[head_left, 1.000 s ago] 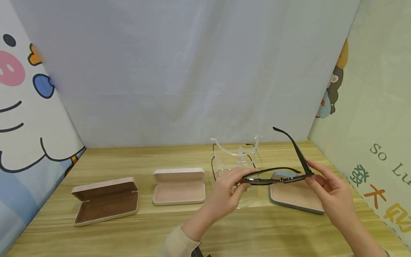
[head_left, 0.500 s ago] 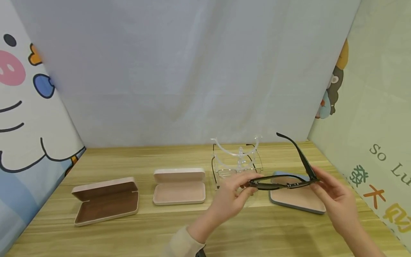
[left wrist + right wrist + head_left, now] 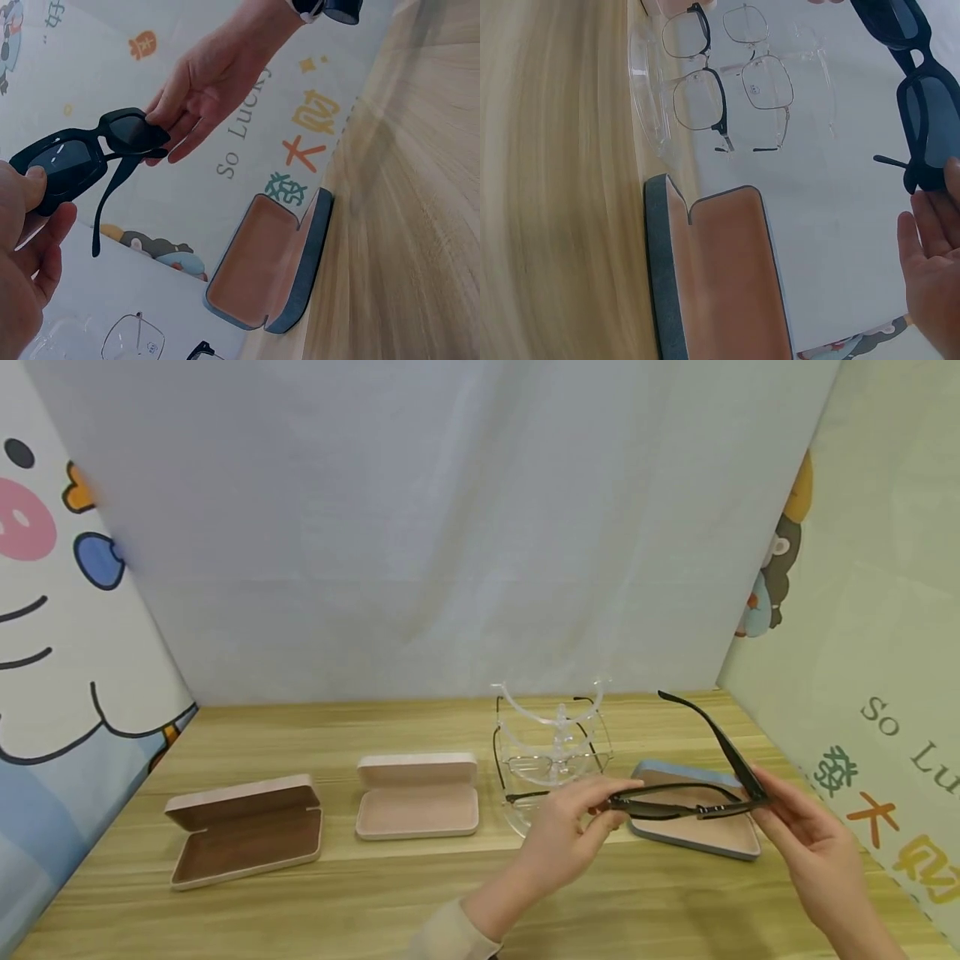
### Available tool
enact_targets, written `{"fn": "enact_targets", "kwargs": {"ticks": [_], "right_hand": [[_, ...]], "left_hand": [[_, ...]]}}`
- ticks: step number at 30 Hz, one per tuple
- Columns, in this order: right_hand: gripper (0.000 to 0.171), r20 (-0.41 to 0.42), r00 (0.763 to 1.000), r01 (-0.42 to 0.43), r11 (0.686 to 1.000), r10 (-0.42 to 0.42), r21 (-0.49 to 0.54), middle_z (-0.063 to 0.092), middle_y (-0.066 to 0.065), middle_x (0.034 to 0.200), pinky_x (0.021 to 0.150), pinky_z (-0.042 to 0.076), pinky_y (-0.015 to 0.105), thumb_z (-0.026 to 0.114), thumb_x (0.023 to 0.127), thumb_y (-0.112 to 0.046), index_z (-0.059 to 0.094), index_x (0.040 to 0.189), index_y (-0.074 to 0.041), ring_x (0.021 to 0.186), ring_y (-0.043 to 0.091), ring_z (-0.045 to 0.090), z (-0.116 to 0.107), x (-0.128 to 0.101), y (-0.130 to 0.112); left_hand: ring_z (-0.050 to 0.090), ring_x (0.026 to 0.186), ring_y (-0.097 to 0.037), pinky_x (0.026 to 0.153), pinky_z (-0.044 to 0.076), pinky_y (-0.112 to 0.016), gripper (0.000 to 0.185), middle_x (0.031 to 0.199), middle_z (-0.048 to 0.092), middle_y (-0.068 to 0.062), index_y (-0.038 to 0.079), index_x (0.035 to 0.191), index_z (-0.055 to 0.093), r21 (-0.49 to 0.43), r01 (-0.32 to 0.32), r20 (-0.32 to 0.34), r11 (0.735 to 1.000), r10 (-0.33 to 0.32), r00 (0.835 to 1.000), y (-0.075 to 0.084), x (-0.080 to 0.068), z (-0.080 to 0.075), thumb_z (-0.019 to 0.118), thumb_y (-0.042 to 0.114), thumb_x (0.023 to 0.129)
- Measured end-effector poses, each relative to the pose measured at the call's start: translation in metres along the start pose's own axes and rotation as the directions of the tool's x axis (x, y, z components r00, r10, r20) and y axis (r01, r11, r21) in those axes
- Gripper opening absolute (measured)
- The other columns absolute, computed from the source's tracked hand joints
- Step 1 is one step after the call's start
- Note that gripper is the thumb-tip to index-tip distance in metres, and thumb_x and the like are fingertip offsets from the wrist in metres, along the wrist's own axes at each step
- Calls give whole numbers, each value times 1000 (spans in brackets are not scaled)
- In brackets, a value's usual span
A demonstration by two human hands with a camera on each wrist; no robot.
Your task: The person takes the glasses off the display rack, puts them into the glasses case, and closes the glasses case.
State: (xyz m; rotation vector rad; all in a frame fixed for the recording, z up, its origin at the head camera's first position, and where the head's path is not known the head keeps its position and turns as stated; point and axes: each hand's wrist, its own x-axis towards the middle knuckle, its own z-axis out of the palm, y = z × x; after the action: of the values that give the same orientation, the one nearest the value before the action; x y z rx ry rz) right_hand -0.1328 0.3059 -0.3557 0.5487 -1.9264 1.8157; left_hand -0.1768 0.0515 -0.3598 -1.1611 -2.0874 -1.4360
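Observation:
Black sunglasses [image 3: 660,812] are held between both hands above the table. My left hand [image 3: 567,832] pinches one end of the frame between thumb and fingers. At the other end, my right hand [image 3: 812,853] grips the corner by the hinge. One temple lies folded behind the lenses, while the other sticks up and away. In the left wrist view, the dark lenses [image 3: 73,163] show. Behind and below the sunglasses stands an open blue-grey glasses case [image 3: 675,835] with a pink lining, partly hidden by them.
A clear display stand [image 3: 561,718] holds thin metal-rimmed glasses [image 3: 529,766] and black-browed glasses [image 3: 522,797], close behind my left hand. Further left are an open pale pink case [image 3: 417,814] and an open brown-lined case [image 3: 251,847]. Cloth walls [image 3: 390,543] enclose the table.
Both hands have carried the sunglasses to the right and lower, toward the front of the blue-grey case. More of the display stand and its glasses is now uncovered.

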Motion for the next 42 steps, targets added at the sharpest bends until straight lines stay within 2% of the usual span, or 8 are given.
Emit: {"fn": "enact_targets", "kwargs": {"ticks": [7,13,17,20,25,30,34,42], "right_hand": [[41,39,995,-88,990,93,-112,61,-9,115,81,46,10,43,90,12,41,130,9,101,1,58,-14,-10,2],[38,20,976,-187,874,219,-448,57,-23,107,72,45,8,48,92,-1,46,130,-1,88,-5,57,-23,-22,1],[38,43,971,-219,949,234,-227,58,-18,114,77,44,7,44,92,4,48,130,-4,96,-4,57,-32,-26,7],[39,48,966,-247,960,255,-132,56,-16,119,79,43,7,42,93,3,46,131,-4,104,-5,54,-43,-27,21],[41,43,953,-295,952,300,-81,55,-14,124,84,43,9,44,94,-2,39,135,0,111,-3,51,-60,-29,48],[45,31,938,-346,933,344,96,56,-5,125,88,45,19,42,94,-1,33,138,2,112,5,53,-86,-33,93],[45,24,936,-349,913,352,213,57,-3,123,87,45,22,43,94,0,33,138,2,110,7,55,-91,-31,103],[45,-83,890,-435,891,447,130,48,-13,122,80,48,13,57,89,-12,47,133,-9,98,1,60,-84,-29,100]], "left_hand": [[41,116,-14,96,37,-30,29,130,47,0,18,118,59,109,-4,-41,994,9,999,-4,2,10,57,19,89],[34,126,-18,99,38,-35,26,140,32,-2,20,115,61,88,38,-54,995,-33,998,-6,2,16,54,23,90],[44,116,-14,90,44,-22,27,130,41,-3,18,116,59,49,42,-32,998,-40,999,-7,2,23,50,24,92],[50,102,-9,81,45,-14,28,117,49,-2,18,117,59,19,78,-23,997,-77,997,-8,3,28,51,25,92],[54,87,-2,75,46,-10,28,101,56,0,15,116,60,-49,168,-48,985,-170,984,-13,5,37,56,21,89],[56,86,-3,76,48,-13,25,96,59,-2,9,107,59,-174,252,-103,952,-272,957,-20,5,50,63,20,85],[57,86,-4,76,49,-15,22,94,59,-3,10,102,55,-221,290,-122,931,-322,939,-23,5,62,64,20,84],[55,86,-5,73,49,-13,17,94,59,-3,9,99,55,-222,304,-172,927,-344,923,-26,1,81,63,11,84]]}}
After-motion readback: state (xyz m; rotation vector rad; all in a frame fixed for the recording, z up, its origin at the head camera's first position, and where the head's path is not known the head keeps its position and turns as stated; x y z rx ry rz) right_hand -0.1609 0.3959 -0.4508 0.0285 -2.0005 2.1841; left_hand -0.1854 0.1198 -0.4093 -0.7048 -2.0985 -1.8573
